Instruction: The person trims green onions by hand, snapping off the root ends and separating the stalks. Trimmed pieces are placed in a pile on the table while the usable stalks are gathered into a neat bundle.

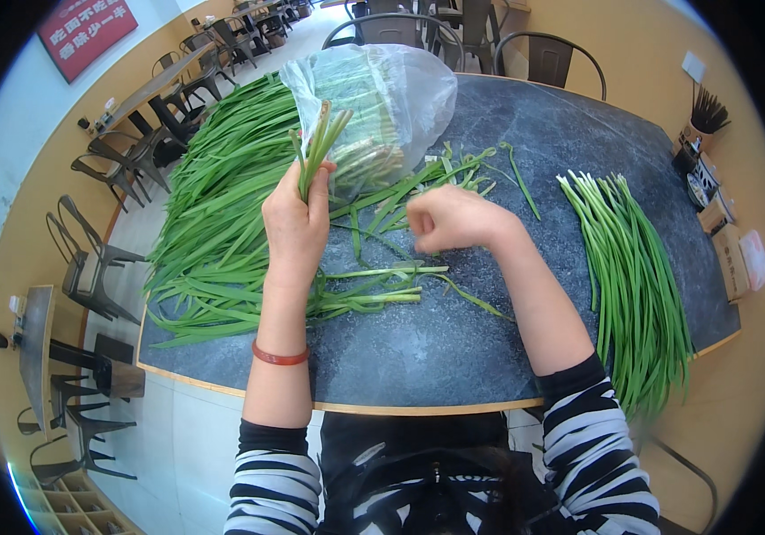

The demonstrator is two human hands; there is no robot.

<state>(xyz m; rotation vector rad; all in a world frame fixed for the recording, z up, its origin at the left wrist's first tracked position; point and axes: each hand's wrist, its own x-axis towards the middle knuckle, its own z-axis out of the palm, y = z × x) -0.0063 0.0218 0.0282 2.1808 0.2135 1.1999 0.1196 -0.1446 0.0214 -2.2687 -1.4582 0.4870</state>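
Observation:
My left hand (pixel 299 207) grips a small bunch of garlic chives (pixel 322 144), stem ends pointing up. Curled and slightly blurred, my right hand (pixel 452 221) hovers over scattered leaf scraps (pixel 389 200); whether it pinches anything cannot be told. A large heap of garlic chives (pixel 222 174) covers the table's left side, partly hidden by my left hand. Behind my left hand lies a clear plastic bag (pixel 422 100) with more chives inside. To the right, a neat bundle of chives (pixel 629 274) has its pale ends together and its leaf tips over the table edge. Loose stalks (pixel 382 296) lie near my left wrist.
The dark table (pixel 422 361) has a wooden rim. At its right edge stand a holder of chopsticks (pixel 710 114), a cardboard box (pixel 730 261) and a packet of tissues (pixel 754 259). Metal chairs (pixel 549 60) stand beyond the far edge, with other tables and chairs at the left.

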